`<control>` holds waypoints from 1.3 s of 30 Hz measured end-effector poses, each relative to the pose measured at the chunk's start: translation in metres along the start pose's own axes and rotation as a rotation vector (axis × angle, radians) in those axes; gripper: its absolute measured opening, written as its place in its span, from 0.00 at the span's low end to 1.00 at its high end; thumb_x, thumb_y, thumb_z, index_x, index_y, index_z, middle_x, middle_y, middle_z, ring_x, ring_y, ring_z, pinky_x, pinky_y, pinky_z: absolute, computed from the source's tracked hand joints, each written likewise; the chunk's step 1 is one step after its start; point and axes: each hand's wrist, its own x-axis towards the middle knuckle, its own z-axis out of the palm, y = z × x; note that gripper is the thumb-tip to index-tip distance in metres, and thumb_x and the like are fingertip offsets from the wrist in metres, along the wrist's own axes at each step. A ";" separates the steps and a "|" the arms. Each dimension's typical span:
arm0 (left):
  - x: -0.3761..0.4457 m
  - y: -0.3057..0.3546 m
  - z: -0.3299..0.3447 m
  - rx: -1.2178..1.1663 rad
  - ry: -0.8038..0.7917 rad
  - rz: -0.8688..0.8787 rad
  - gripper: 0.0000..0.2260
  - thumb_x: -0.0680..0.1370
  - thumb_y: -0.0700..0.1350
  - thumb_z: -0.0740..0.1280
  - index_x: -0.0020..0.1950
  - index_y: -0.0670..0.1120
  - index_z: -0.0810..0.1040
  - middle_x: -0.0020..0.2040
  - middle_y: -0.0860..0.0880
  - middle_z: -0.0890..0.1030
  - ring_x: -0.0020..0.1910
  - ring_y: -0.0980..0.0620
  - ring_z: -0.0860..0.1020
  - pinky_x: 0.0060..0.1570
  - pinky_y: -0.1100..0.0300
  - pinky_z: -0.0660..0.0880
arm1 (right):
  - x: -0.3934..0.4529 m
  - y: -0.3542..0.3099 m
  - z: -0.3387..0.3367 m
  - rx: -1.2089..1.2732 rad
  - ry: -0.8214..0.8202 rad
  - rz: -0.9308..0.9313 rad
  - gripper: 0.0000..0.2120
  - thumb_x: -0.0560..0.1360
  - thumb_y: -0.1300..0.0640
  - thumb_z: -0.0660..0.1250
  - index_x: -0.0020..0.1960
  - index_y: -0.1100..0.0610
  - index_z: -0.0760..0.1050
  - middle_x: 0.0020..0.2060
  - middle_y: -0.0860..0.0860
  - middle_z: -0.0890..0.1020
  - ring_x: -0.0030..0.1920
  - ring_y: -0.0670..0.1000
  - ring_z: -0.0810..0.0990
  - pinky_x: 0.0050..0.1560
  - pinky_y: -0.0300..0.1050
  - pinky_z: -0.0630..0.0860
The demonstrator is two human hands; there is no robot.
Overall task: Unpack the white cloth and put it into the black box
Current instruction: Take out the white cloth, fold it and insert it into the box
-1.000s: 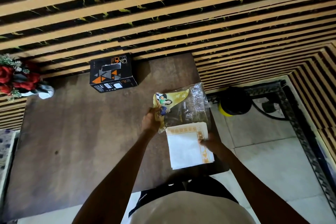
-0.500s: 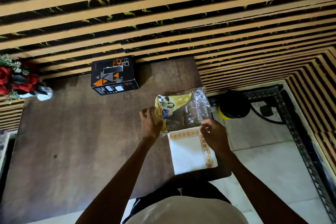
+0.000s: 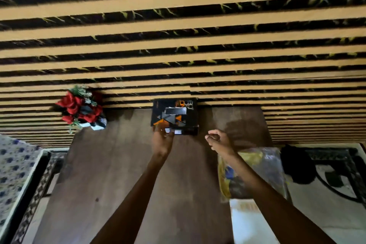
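Note:
The black box (image 3: 175,117) with orange and grey shapes stands at the far edge of the brown table (image 3: 111,174), against the striped wall. My left hand (image 3: 162,141) is at the box's near left corner, fingers and thumb closed on its front edge. Just right of the box, my right hand (image 3: 217,140) hovers with fingers curled and nothing in them. The folded white cloth (image 3: 247,224) with a gold border lies at the table's near right, partly under my right forearm. Its clear and yellow plastic bag (image 3: 265,166) lies just beyond the cloth.
A pot of red flowers (image 3: 80,109) stands at the table's far left corner. A dark round object (image 3: 297,166) with a cable sits on the tiled floor to the right. A blue patterned fabric (image 3: 13,166) lies beyond the table's left edge.
Both hands left the bag and cloth and reached forward to the black box. The cloth now lies out of the bag, and the view has tilted up and left.

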 end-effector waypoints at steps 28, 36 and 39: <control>-0.153 -0.082 -0.120 -0.221 -0.269 -0.257 0.19 0.76 0.45 0.70 0.67 0.53 0.73 0.58 0.55 0.83 0.54 0.58 0.82 0.48 0.69 0.77 | -0.186 0.060 0.071 -0.167 -0.096 0.127 0.32 0.74 0.46 0.69 0.74 0.49 0.62 0.69 0.56 0.73 0.62 0.54 0.78 0.62 0.52 0.76; -0.234 -0.102 -0.129 -0.168 -0.205 -0.360 0.21 0.76 0.46 0.71 0.68 0.50 0.72 0.59 0.52 0.81 0.57 0.49 0.81 0.57 0.55 0.78 | -0.250 0.104 0.080 -0.130 -0.096 0.096 0.26 0.78 0.57 0.65 0.74 0.58 0.63 0.71 0.57 0.70 0.65 0.60 0.76 0.59 0.43 0.72; -0.244 -0.104 -0.129 -0.115 -0.202 -0.400 0.23 0.74 0.45 0.72 0.68 0.47 0.70 0.63 0.46 0.80 0.59 0.46 0.80 0.56 0.56 0.76 | -0.254 0.109 0.082 -0.160 -0.101 0.092 0.22 0.80 0.61 0.61 0.73 0.60 0.64 0.71 0.57 0.71 0.68 0.58 0.73 0.58 0.37 0.67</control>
